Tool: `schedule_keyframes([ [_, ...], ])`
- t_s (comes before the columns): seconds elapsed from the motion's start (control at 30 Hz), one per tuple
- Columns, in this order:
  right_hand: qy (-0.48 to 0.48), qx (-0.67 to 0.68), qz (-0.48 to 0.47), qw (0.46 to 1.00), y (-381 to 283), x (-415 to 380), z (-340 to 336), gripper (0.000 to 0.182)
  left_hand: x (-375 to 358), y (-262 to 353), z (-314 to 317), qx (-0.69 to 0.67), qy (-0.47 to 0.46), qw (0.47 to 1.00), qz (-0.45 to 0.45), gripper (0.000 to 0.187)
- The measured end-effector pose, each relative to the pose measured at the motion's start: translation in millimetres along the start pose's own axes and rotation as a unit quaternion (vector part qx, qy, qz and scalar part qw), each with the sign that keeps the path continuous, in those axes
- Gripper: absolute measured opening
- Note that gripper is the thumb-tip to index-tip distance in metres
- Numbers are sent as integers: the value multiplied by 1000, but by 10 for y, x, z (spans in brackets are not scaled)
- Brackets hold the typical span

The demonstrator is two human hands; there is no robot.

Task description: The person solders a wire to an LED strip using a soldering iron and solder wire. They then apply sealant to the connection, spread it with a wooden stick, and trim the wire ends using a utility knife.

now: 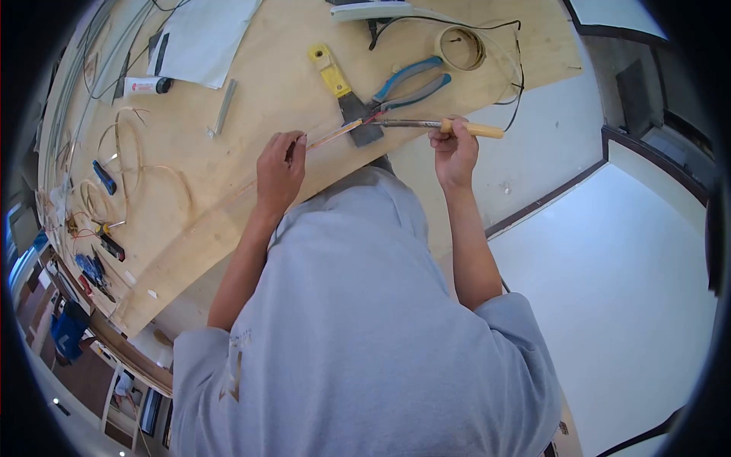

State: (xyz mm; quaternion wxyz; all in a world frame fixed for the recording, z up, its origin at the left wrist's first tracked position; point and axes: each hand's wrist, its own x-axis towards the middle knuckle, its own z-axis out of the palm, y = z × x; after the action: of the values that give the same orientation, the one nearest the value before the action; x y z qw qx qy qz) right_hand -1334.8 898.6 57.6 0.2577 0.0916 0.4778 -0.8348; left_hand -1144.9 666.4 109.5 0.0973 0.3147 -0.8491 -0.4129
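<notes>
My right hand (455,156) is closed around the yellow handle of a soldering iron (472,131), whose metal shaft points left. Its tip lies over the blade of a yellow-handled putty knife (332,73), beside the jaws of blue-handled pliers (417,81). A thin copper-coloured strip (329,137) runs from the fingertips of my left hand (280,169) to that blade, near the iron's tip. The left fingers are curled together at the strip, partly hiding what they pinch. A bit of red wire (371,117) shows near the tip.
A tape roll (461,49) and a black cord (521,76) are at the back right. On the left lie a white tube (147,85), a paper sheet (204,38), coiled wire (137,156), a blue cutter (104,177) and several tools. The plywood table's edge (228,263) runs before me.
</notes>
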Motion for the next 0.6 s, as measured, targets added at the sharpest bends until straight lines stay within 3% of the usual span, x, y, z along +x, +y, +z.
schedule_keyframes([
  [0.27,-54,-142,-58,987,-58,9,156,17,340,-149,-102,83,-82,990,82,17],
  [0.37,-51,-137,-68,987,-29,49,210,17,360,-50,-41,124,58,970,202,25],
  [0.47,-38,-135,-58,988,-16,115,159,17,215,-62,-40,152,-8,955,256,33],
  [0.6,-22,-117,-58,991,-42,156,86,17,139,-294,127,141,-66,960,231,27],
])
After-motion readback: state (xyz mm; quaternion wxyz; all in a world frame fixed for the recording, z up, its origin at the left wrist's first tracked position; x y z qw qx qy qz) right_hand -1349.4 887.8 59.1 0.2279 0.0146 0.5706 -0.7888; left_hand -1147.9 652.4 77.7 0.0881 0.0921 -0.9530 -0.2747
